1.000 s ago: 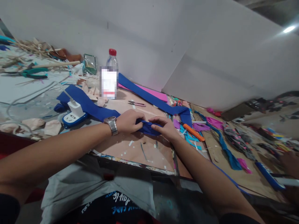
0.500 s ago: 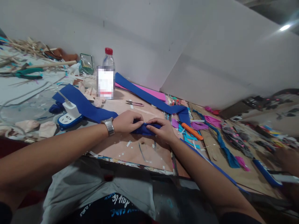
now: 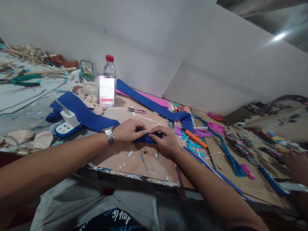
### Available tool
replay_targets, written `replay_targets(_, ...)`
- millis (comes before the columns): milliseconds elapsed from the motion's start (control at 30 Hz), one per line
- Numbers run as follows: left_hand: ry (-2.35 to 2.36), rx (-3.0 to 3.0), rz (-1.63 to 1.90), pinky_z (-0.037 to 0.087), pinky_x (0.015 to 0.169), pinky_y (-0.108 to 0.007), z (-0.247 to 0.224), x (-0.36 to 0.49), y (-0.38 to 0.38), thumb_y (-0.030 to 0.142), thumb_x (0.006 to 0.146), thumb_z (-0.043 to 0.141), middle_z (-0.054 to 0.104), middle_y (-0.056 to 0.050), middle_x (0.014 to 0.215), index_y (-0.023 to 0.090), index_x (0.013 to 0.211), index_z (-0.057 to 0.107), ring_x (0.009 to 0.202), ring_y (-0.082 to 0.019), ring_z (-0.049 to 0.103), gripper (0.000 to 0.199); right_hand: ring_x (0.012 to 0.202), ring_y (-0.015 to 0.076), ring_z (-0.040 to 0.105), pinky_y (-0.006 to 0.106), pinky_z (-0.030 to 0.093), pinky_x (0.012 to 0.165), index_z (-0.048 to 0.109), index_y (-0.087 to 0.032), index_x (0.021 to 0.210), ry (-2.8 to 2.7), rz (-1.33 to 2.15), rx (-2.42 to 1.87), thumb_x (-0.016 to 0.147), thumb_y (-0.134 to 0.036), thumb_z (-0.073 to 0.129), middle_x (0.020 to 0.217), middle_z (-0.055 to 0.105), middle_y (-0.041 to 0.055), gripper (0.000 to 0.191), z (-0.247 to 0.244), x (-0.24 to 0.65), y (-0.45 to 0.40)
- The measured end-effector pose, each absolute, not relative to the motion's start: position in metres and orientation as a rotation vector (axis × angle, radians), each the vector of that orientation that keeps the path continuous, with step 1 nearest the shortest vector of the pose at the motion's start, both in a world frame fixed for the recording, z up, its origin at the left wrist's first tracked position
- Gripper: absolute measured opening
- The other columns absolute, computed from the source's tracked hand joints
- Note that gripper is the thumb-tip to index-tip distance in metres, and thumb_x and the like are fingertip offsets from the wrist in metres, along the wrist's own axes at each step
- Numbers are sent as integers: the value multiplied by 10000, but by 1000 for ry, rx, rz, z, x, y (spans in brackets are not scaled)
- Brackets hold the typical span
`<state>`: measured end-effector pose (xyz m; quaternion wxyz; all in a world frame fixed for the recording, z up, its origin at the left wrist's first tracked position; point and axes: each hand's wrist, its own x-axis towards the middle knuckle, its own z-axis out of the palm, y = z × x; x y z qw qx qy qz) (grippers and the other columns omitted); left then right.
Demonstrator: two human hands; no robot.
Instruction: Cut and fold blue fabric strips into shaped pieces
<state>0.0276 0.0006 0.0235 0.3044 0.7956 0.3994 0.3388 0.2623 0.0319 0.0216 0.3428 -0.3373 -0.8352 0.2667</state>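
A small piece of dark blue fabric is pinched between my two hands, low over the pinkish board. My left hand, with a metal watch at the wrist, grips its left part. My right hand holds its right part, thumb and fingertips close to those of my left hand. Behind my left wrist lies a wide blue fabric strip. Another long blue strip runs along the back over a pink one. Small thread snips rest on the board behind my hands.
A red-capped bottle stands at the back. At left are a power strip, green-handled pliers and wood sticks. To the right lie an orange cutter, fabric scraps and another person's hand at the far edge.
The camera view has shifted slightly, so the scene sits a little lower and further left. Both my hands keep hold of the blue fabric, with thumbs slightly closer together.
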Motion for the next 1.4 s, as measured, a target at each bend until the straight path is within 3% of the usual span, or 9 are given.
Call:
replay_targets(600, 1081, 2114, 904, 499, 759, -275, 23, 31, -1, 310, 946, 582, 799, -34, 881, 180, 937, 791, 810, -180, 710, 246, 793, 234, 760, 378, 606, 759, 814, -260, 825, -2173, 622, -721, 889, -365, 754, 855, 813, 87, 136, 21, 260, 28)
replay_targets(1000, 1082, 2136, 897, 479, 762, -290, 22, 31, -2, 338, 971, 583, 799, -36, 901, 186, 950, 787, 813, -176, 702, 255, 840, 245, 767, 399, 603, 828, 834, -270, 911, -2228, 583, -740, 897, -347, 765, 922, 824, 81, 105, 20, 262, 32)
replay_targets(1400, 1075, 2051, 843, 462, 703, -268, 25, 30, 0, 388, 970, 575, 800, -50, 862, 155, 938, 799, 759, -171, 684, 325, 830, 191, 752, 331, 587, 802, 781, -223, 963, -2296, 397, -559, 928, -226, 747, 914, 809, 60, 48, 18, 264, 35)
